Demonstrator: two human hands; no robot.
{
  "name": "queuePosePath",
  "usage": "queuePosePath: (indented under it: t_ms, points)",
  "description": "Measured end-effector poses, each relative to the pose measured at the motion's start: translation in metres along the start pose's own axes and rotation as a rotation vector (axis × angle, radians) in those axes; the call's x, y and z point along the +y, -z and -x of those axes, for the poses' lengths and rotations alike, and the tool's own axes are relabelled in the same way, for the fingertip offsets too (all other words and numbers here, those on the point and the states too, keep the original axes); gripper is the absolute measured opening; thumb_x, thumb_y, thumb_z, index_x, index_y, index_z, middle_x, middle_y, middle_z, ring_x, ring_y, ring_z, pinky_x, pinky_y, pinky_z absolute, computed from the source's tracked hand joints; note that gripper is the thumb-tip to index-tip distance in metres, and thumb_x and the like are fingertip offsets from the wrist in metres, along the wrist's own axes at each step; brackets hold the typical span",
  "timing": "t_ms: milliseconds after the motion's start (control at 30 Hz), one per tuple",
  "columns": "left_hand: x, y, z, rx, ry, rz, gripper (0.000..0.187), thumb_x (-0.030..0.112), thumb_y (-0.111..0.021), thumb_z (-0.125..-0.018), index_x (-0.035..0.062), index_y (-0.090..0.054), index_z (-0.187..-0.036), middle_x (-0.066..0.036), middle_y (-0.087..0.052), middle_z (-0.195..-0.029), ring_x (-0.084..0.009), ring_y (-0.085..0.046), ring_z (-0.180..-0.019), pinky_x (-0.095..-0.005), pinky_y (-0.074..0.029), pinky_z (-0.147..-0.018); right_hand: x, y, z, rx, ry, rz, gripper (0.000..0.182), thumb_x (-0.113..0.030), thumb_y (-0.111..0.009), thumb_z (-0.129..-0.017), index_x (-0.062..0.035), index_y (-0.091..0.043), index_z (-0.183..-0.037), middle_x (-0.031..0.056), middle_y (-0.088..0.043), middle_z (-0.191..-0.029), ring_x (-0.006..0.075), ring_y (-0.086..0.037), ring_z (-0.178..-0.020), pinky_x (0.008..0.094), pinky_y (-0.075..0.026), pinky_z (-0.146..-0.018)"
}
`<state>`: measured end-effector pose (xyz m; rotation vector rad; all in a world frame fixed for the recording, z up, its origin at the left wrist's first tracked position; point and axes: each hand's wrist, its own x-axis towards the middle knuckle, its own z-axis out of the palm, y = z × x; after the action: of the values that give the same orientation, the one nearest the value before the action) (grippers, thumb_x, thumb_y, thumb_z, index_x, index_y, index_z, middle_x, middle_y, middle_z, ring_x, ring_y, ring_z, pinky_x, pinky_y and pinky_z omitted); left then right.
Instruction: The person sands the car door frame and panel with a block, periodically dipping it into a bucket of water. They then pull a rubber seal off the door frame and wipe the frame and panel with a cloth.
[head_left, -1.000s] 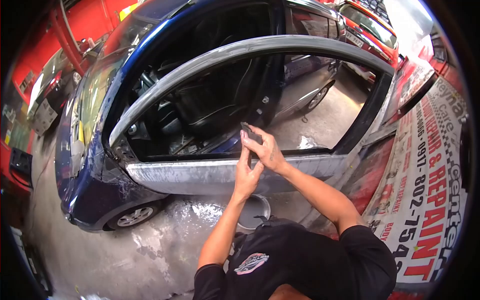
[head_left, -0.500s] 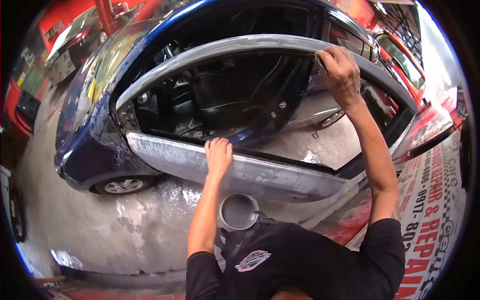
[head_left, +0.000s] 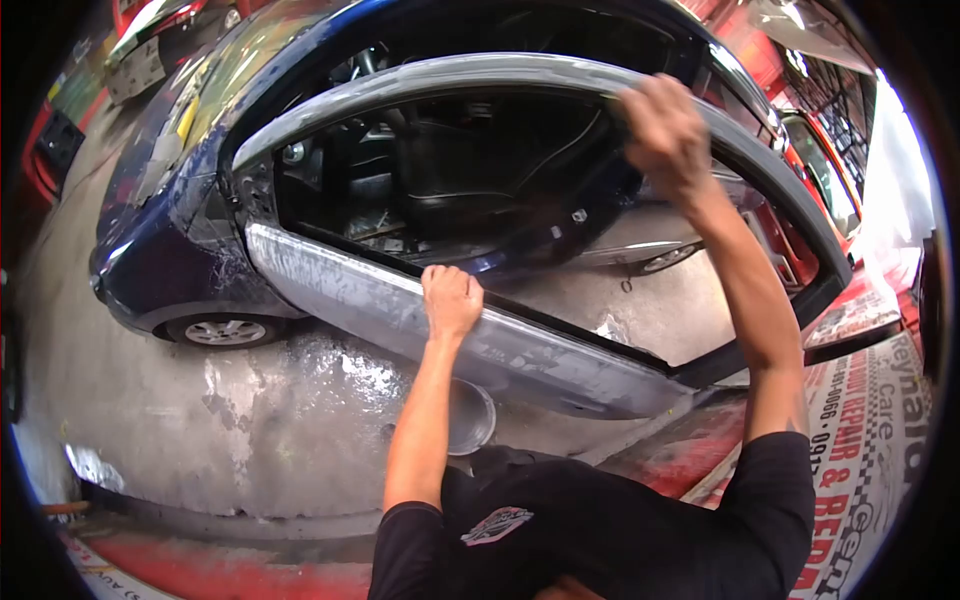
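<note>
A car door [head_left: 560, 365], swung out from the blue car [head_left: 175, 255], has a patchy grey surface with wet-looking streaks. My left hand [head_left: 453, 303] grips the ledge below its window opening, fingers curled over the edge. Higher up on the right, my right hand [head_left: 668, 135] is closed at the curved upper window frame [head_left: 470, 68], blurred by motion. A small dark pad, like a sanding pad, showed in its fingers half a second ago; now the hand mostly hides it. Below the door, a bucket [head_left: 472, 415] of greyish liquid is partly covered by my left forearm.
Wet patches mark the concrete floor [head_left: 240, 420]. A printed banner [head_left: 850, 440] lies at the right. Behind the open door are the car's dark seats [head_left: 480, 180]. A red car [head_left: 825, 170] stands at the far right, and a dark speaker-like box [head_left: 60, 135] at the left.
My right hand has shifted slightly up and left along the window frame and is now blurred. My left hand still holds the ledge. The view has shifted, and my forearm covers more of the bucket.
</note>
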<state>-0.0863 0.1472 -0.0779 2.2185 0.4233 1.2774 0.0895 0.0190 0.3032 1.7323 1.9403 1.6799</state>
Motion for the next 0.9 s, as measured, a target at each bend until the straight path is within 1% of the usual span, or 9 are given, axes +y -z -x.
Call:
queuePosePath:
  t_ms: [167,267,333,400,533,633,767,800,900]
  points:
    - [-0.001,-0.006,-0.01,0.017,0.013,0.025,0.016,0.009,-0.071,-0.083,0.0035,-0.064,-0.07,-0.011,-0.062,-0.075,-0.0332,-0.061,-0.083,-0.0483,-0.047,-0.094,-0.073,-0.086,-0.083,0.058,0.163,-0.07,0.012,-0.015,-0.068,-0.089,-0.0105,-0.059,-0.082,0.0085,-0.061,-0.088,0.0232,-0.064,-0.085,0.0385,-0.053,-0.075]
    - [-0.002,-0.005,-0.007,0.038,0.006,0.037,0.018,0.01,-0.073,-0.082,0.0053,-0.063,-0.067,-0.01,-0.062,-0.076,-0.0321,-0.062,-0.085,-0.0486,-0.048,-0.096,-0.023,-0.038,-0.029,-0.068,0.101,-0.002,0.009,-0.012,-0.07,-0.088,-0.0081,-0.064,-0.093,0.0108,-0.06,-0.09,0.0289,-0.064,-0.086,0.0423,-0.053,-0.076]
    - [-0.002,-0.001,-0.004,0.028,0.013,0.037,0.017,0.01,-0.073,-0.082,0.0054,-0.064,-0.068,-0.01,-0.063,-0.078,-0.0318,-0.063,-0.086,-0.0484,-0.048,-0.096,0.005,-0.001,0.02,-0.05,-0.009,0.03,0.025,-0.004,-0.079,-0.08,-0.0036,-0.071,-0.104,0.0145,-0.067,-0.098,0.035,-0.068,-0.094,0.0476,-0.055,-0.083]
    - [-0.006,0.001,-0.003,-0.007,0.012,0.042,0.014,0.013,-0.074,-0.082,0.0058,-0.067,-0.073,-0.01,-0.066,-0.083,-0.0307,-0.064,-0.09,-0.0483,-0.048,-0.099,0.01,-0.001,0.02,0.003,-0.011,0.014,0.019,-0.002,-0.078,-0.081,-0.0036,-0.069,-0.098,0.0132,-0.064,-0.093,0.0349,-0.066,-0.09,0.0487,-0.053,-0.082]
    - [-0.007,0.007,-0.003,-0.013,0.028,0.089,0.012,0.012,-0.073,-0.083,0.0047,-0.071,-0.074,-0.01,-0.067,-0.083,-0.0306,-0.065,-0.091,-0.0478,-0.048,-0.1,-0.08,-0.09,-0.086,0.038,0.211,-0.089,0.009,-0.009,-0.071,-0.087,-0.0054,-0.063,-0.09,0.0116,-0.061,-0.092,0.0313,-0.064,-0.093,0.0451,-0.053,-0.081]
    - [-0.011,0.002,-0.006,-0.05,0.016,0.037,0.018,0.014,-0.073,-0.085,0.0038,-0.069,-0.071,-0.01,-0.065,-0.079,-0.0315,-0.063,-0.089,-0.0483,-0.048,-0.098,-0.156,-0.154,-0.15,0.056,0.297,-0.213,0.012,-0.015,-0.069,-0.087,-0.0091,-0.059,-0.088,0.0084,-0.06,-0.091,0.0261,-0.065,-0.092,0.0413,-0.052,-0.079]
    - [-0.011,0.002,-0.001,-0.026,0.021,0.035,0.018,0.015,-0.072,-0.086,0.0042,-0.069,-0.072,-0.01,-0.065,-0.079,-0.0314,-0.063,-0.089,-0.0484,-0.048,-0.098,-0.111,-0.116,-0.115,0.057,0.274,-0.172,0.01,-0.013,-0.071,-0.089,-0.0076,-0.064,-0.093,0.0103,-0.062,-0.095,0.0289,-0.065,-0.091,0.0431,-0.052,-0.081]
    - [-0.012,0.004,-0.004,-0.013,0.014,0.061,0.017,0.014,-0.071,-0.086,0.004,-0.07,-0.072,-0.011,-0.065,-0.08,-0.0315,-0.064,-0.089,-0.0476,-0.048,-0.098,-0.085,-0.094,-0.085,-0.061,0.194,-0.091,0.015,-0.008,-0.074,-0.086,-0.0057,-0.068,-0.098,0.0108,-0.064,-0.098,0.0306,-0.066,-0.094,0.0448,-0.052,-0.083]
    - [-0.013,0.006,-0.006,0.02,0.022,0.088,0.017,0.015,-0.07,-0.087,0.0052,-0.071,-0.073,-0.011,-0.066,-0.081,-0.0311,-0.064,-0.09,-0.0474,-0.048,-0.099,-0.041,-0.047,-0.039,-0.085,0.099,-0.026,0.03,0.001,-0.077,-0.078,-0.0022,-0.071,-0.107,0.0138,-0.065,-0.099,0.0343,-0.066,-0.096,0.0489,-0.051,-0.085]
